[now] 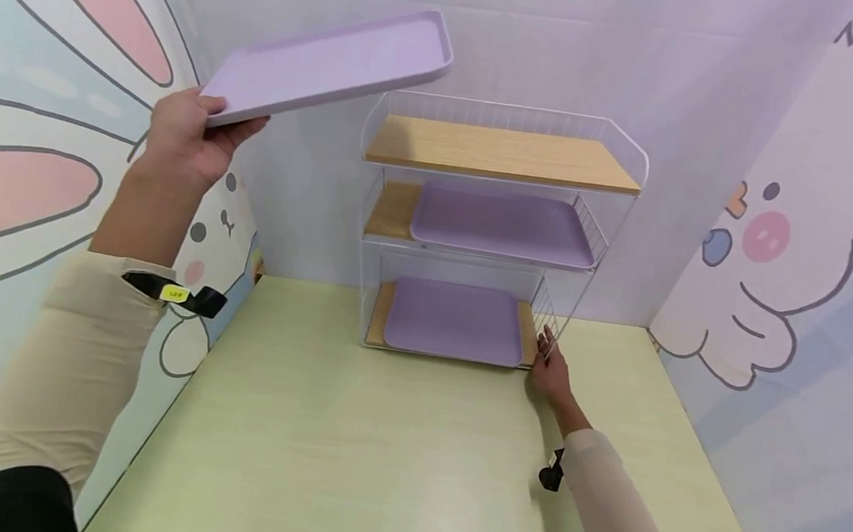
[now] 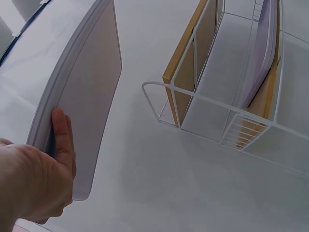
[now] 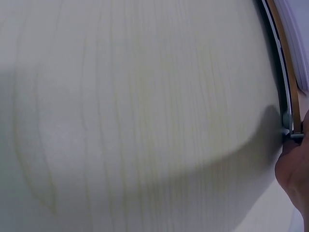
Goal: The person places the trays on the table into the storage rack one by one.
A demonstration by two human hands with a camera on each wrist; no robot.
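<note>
Lilac plastic marks the serving tray (image 1: 333, 62) raised at the upper left, tilted so its far end sits above the rack's top corner without touching it. The left hand (image 1: 184, 138) grips its near short edge, thumb (image 2: 62, 140) pressed on one face and the other fingers curled beneath. To the right, a white wire three-tier rack (image 1: 493, 229) stands on the pale green table (image 1: 352, 452) against the far wall. Its top wooden shelf (image 1: 503, 155) is bare; a second lilac tray (image 1: 505, 226) lies on the middle shelf, and a third lilac tray (image 1: 456, 320) lies on the bottom one. At the rack's near right bottom corner, the right hand (image 1: 550, 368) touches the wire frame; whether its fingers curl round the wire cannot be told.
</note>
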